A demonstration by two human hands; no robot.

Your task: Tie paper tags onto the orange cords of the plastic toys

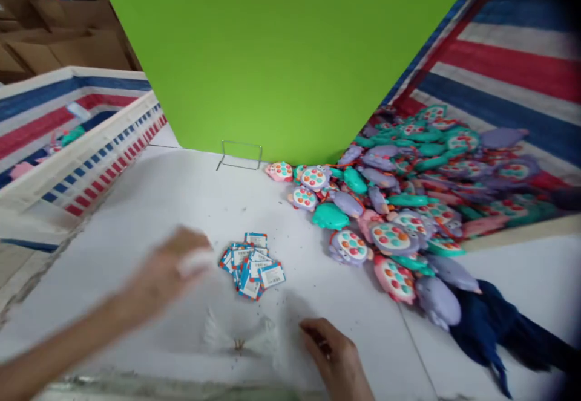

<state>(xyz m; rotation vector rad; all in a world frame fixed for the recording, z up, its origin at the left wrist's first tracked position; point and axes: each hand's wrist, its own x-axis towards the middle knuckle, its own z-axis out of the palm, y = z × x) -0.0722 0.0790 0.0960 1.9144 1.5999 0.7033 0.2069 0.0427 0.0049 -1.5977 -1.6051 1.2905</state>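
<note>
My left hand, smeared by motion, is left of a small pile of cards. Its fingers are closed on a small white thing, too blurred to name. The blue, red and white printed cards overlap one another on the white table. My right hand is low, near the front edge, with thumb and fingers curled together; what they hold, if anything, I cannot make out. Between the hands lies a bundle of thin white strands, gathered at its middle by a brownish tie.
Many animal-shaped toys with coloured dots heap up at right, spilling from a striped lining. Dark blue cloth lies beside them. A green panel stands behind a wire stand. At left is a white slotted basket.
</note>
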